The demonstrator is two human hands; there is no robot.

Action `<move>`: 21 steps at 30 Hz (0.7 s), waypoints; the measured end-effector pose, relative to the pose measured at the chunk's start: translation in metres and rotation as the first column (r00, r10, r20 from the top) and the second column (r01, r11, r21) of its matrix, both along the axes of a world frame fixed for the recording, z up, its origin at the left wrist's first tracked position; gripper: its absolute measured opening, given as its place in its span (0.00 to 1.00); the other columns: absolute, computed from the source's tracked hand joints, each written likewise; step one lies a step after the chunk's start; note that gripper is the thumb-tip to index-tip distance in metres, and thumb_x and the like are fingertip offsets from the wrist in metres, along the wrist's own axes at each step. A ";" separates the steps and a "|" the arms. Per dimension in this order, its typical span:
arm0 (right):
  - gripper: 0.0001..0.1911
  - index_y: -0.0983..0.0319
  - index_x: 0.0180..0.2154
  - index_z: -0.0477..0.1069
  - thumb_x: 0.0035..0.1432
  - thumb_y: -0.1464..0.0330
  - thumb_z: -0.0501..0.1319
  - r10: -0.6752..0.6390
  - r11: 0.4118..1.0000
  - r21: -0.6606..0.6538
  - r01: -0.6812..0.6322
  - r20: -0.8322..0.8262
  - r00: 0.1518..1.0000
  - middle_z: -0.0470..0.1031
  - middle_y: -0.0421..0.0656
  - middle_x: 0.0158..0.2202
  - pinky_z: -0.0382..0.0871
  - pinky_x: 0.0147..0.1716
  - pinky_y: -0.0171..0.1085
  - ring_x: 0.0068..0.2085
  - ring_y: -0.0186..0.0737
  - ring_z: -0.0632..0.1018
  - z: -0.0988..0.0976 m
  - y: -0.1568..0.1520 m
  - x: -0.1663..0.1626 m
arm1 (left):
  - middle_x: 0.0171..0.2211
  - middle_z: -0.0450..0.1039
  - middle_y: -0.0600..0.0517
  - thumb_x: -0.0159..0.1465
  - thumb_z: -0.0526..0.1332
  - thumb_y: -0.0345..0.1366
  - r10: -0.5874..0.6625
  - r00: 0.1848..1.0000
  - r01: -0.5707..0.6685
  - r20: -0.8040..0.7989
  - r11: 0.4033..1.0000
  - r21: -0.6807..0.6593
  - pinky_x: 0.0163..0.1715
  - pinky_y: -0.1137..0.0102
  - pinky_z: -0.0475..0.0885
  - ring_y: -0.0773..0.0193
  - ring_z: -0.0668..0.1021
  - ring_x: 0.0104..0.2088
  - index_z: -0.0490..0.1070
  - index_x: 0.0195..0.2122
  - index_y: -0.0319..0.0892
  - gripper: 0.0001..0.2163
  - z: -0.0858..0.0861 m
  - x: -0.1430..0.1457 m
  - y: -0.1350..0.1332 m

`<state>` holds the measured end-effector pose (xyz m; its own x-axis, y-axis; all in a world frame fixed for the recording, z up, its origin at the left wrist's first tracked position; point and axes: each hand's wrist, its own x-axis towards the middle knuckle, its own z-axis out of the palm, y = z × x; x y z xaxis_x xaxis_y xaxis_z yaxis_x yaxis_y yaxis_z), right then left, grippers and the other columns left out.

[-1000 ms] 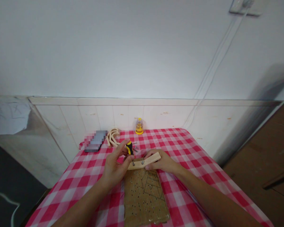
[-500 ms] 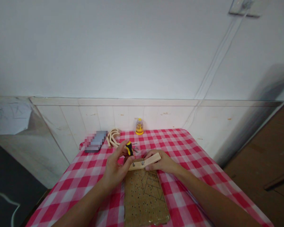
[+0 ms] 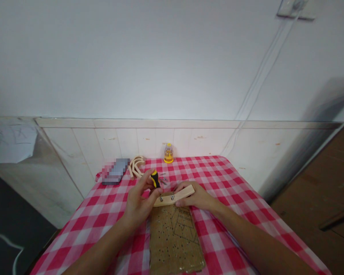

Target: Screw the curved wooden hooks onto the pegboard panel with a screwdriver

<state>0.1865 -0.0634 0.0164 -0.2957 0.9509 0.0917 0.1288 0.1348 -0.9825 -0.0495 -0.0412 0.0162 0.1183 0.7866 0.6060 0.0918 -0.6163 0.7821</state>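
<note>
“Two hands are in use. What do we record for each?”

“We find the left hand point(image 3: 139, 199) closed about a yellow-and-black screwdriver point(image 3: 155, 179), its handle leaning a little. We find the right hand point(image 3: 200, 196) gripping one end of a bent wooden piece point(image 3: 166, 199), which lies across the far end of the cardboard point(image 3: 174, 238) on the cloth-covered worktop point(image 3: 206, 172).”

“Is the tip seated?”

“We cannot tell; the grip hides it. Two small dark fittings point(image 3: 172, 198) show on the wooden piece, and the screwdriver is nearer the left one.”

“Our advice on the step, which we judge to be screwdriver work at that fitting?”

“We would bring the handle into line, press before turning, and turn in short strokes. The right hand should brace the wood firmly against twisting, clear of any slip. We would leave the loose metal bits point(image 3: 163, 179) where they lie, beyond the cardboard.”
</note>
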 end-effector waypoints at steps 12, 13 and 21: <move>0.22 0.61 0.32 0.79 0.36 0.58 0.80 -0.011 1.000 0.007 0.011 0.015 1.000 0.80 0.41 0.32 0.66 0.30 0.34 0.30 0.36 0.75 0.001 0.000 -0.001 | 0.32 0.74 0.56 0.63 0.65 0.32 -0.010 1.000 0.010 0.000 0.999 0.034 0.37 0.71 0.78 0.68 0.78 0.31 0.66 0.64 0.48 0.28 0.002 -0.001 0.000; 0.22 0.61 0.32 0.79 0.36 0.58 0.80 -0.014 1.000 0.009 0.014 0.016 1.000 0.80 0.41 0.32 0.66 0.29 0.34 0.30 0.36 0.75 0.002 0.000 -0.001 | 0.32 0.74 0.56 0.63 0.65 0.32 -0.007 1.000 0.007 -0.005 0.999 0.035 0.37 0.71 0.79 0.68 0.78 0.31 0.66 0.64 0.48 0.28 0.003 -0.001 -0.001; 0.21 0.61 0.32 0.80 0.36 0.59 0.80 -0.012 1.000 0.009 0.012 0.010 1.000 0.81 0.41 0.32 0.66 0.29 0.34 0.30 0.36 0.75 0.000 0.001 -0.001 | 0.32 0.76 0.56 0.63 0.65 0.32 0.017 1.000 -0.016 -0.017 0.998 0.056 0.38 0.69 0.79 0.66 0.79 0.33 0.62 0.67 0.48 0.30 0.004 -0.001 -0.002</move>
<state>0.1859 -0.0628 0.0159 -0.2851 0.9536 0.0971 0.1404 0.1418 -0.9799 -0.0502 -0.0433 0.0201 0.1165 0.7535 0.6470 0.1159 -0.6573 0.7447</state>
